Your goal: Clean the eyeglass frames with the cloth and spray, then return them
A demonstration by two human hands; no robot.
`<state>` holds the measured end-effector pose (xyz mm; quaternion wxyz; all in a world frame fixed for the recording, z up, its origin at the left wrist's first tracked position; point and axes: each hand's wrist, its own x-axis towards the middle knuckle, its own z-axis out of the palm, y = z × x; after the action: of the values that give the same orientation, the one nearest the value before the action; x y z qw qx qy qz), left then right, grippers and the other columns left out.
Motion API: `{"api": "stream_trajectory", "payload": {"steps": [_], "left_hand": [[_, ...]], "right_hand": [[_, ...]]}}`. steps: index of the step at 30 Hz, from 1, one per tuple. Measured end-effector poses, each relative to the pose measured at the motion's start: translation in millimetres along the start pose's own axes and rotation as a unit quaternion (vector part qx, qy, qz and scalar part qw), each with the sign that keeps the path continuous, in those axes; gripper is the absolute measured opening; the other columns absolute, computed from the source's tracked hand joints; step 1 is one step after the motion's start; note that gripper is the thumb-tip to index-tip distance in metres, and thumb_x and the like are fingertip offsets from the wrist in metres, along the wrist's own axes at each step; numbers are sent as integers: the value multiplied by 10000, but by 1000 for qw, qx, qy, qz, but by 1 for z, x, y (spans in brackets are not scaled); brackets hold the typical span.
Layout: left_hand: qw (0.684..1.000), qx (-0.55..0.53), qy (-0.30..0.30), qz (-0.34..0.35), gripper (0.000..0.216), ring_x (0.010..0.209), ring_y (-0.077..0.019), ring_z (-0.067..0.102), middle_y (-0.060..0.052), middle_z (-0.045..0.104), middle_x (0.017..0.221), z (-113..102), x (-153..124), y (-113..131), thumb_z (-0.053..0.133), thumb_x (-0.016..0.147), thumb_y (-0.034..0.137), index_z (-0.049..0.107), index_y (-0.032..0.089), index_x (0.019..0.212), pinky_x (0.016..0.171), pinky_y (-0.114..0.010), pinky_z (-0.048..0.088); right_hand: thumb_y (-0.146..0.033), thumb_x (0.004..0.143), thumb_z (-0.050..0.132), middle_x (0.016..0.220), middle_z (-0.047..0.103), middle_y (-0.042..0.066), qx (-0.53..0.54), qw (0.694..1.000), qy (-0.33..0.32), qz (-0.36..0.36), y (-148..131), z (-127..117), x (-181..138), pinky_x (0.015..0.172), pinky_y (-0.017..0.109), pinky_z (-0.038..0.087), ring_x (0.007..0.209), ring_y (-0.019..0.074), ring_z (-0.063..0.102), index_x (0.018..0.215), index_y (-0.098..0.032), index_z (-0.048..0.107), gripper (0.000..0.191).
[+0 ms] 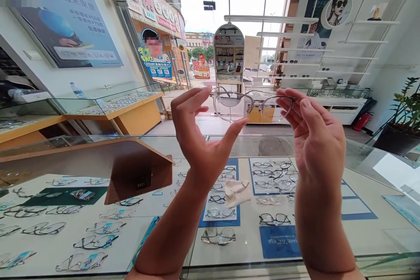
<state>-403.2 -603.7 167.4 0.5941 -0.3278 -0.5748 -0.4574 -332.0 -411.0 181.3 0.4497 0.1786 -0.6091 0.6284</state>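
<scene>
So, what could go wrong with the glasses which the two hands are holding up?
The glasses are held up by the fingers near their edges, so a slip might drop them onto the glass counter below. The left hand has its thumb near a lens, which might get smudged.

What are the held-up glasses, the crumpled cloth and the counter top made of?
The glasses: clear lenses, glass or plastic, because you can see through them; the thin, shiny rims could be plastic or metal. The cloth: probably soft, dull fabric, since it's folded and wrinkly. The counter top: likely smooth, glossy glass, as it's see-through with reflections.
</scene>
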Motion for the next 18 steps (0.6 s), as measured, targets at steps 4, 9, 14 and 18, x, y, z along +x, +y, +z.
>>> {"api": "stream_trajectory", "payload": {"steps": [4,9,14,18], "left_hand": [[1000,-1,-16,-1,789,1424,-360,611,-107,607,1488,-1,0,-4,901,864,626,542,369,1518,1007,-511,581],[1000,-7,-25,6,757,1401,-346,633,-98,616,1465,1,0,-9,897,879,603,543,359,1502,1007,-502,589],[1000,12,-25,1,746,1409,-338,629,-102,604,1474,3,-1,-9,870,908,597,520,347,1517,1010,-499,594],[1000,7,-24,4,737,1413,-354,627,-102,612,1468,3,-1,-8,862,909,618,530,357,1513,994,-518,596]], "right_hand": [[-506,1051,682,1315,840,70,39,999,4,20,-2,3,1,1164,514,626,1259,263,791,1231,-288,839,323],[-474,1049,682,1309,842,77,69,997,6,36,-8,4,1,1197,517,609,1248,255,798,1205,-278,843,298],[-480,1041,702,1290,845,78,77,996,10,45,-9,5,0,1204,516,603,1237,253,798,1201,-274,834,293],[-480,1056,678,1278,844,81,61,998,0,25,-3,3,2,1177,516,610,1217,252,800,1249,-281,813,308]]}}
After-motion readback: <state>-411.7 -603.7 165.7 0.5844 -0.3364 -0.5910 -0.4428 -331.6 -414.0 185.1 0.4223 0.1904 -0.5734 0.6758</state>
